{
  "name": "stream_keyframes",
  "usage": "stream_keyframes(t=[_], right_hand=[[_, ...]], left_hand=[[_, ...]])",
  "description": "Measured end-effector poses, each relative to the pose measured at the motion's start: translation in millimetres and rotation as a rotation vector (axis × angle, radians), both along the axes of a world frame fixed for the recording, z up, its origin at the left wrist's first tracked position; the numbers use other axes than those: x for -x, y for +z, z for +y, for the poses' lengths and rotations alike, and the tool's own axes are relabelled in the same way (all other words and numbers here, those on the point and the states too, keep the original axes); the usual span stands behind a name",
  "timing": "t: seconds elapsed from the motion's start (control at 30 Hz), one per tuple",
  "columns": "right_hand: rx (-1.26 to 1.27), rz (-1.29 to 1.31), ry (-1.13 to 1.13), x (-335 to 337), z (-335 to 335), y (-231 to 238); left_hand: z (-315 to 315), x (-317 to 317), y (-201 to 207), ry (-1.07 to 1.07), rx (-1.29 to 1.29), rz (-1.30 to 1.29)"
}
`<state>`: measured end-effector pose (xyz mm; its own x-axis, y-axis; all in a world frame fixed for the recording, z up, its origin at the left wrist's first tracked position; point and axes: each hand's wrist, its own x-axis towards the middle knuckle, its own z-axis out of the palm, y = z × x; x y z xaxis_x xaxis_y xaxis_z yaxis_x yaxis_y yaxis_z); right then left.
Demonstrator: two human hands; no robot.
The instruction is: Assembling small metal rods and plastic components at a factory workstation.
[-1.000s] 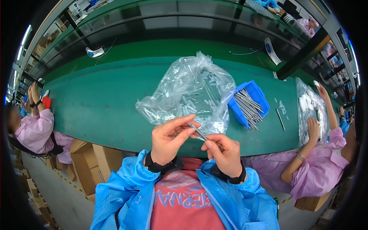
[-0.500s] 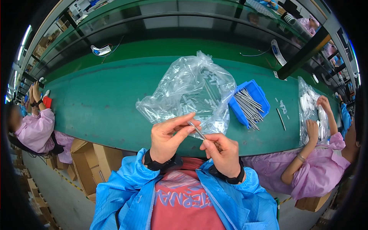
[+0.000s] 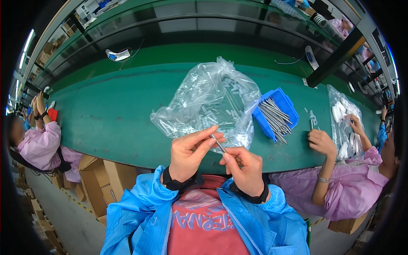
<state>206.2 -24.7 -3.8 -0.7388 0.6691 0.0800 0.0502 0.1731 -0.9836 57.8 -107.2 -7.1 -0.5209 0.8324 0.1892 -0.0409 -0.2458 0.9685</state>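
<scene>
Between my two hands, above the near edge of the green bench, is a thin metal rod. My left hand pinches its upper left end between thumb and fingers; whether a small cap sits there I cannot tell. The lower right end is gripped by my right hand, thumb on top. Just beyond lies a clear plastic bag with many small translucent sleeves in it. To its right, touching or nearly so, a blue bin holds a pile of similar metal rods.
At the right, a co-worker's hand touches a rod beside some loose translucent pieces. Farther right lies a clear bag of white parts. Another person sits at the left end. Cardboard boxes stand below the bench; a dark post rises at the back right.
The co-worker's hand at the right has moved left from the bag onto the loose rod. Both white-and-blue items on the moving strip behind have shifted right. My hands have barely moved.
</scene>
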Motion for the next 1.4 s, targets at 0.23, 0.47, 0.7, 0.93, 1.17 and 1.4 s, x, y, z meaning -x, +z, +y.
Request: stream_keyframes(t=[0.23, 0.47, 0.7, 0.93, 1.17, 1.4], right_hand=[[0.016, 0.046, 0.010, 1, -1, 0], [0.034, 0.047, -0.014, 1, -2, -2], [-0.025, 0.028, -0.012, 1, -4, -3], [0.017, 0.062, -0.049, 8, -8, -2], [0.130, 0.068, -0.014, 8, -8, -2], [0.128, 0.136, -0.027, 11, -13, -10]], left_hand=[[0, 11, 6, -0.137, 0.056, -0.336], [-2, -4, 2, 0.010, -0.041, -0.082], [-3, -1, -4, 0.041, -0.040, 0.078], [1, -11, 5, 0.071, -0.059, -0.167], [2, 10, -3, -0.146, 0.031, -0.386], [3, 0, -13, -0.189, -0.086, -0.473]])
